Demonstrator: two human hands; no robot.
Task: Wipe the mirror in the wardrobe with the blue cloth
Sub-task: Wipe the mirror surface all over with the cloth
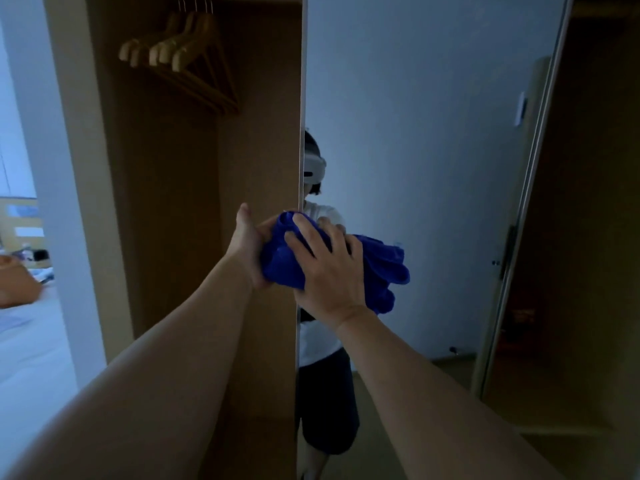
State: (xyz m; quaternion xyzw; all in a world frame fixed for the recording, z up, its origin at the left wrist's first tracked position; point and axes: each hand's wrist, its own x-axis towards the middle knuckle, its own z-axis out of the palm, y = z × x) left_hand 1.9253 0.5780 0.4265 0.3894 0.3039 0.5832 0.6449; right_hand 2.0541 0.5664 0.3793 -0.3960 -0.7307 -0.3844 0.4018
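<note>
Your arms: both reached forward from the bottom of the view and met at the bunched cloth, in front of the mirror's near edge.
Right hand: your fingers were spread over the top of the wad and curled down into it, so you held it from above.
Left hand: it cupped the wad's left end, thumb raised, fingers tucked out of sight behind the fabric; it looked like a hold, not an open palm.
Blue cloth: it sat gathered between your hands with loose folds hanging to the right; whether it touched the glass, you could not tell from here.
Cloth handling: it looked soft, light and limp, so it would sag wherever you left it unsupported; a flat pad under one palm would probably serve better than a fistful.
Mirror: a tall panel on the wardrobe door, edge-on at your hands; hard, smooth and likely fragile, so it called for even pressure.
Wardrobe: it stood open beyond your left hand.
Hangers: they hung bare at the top.
</note>
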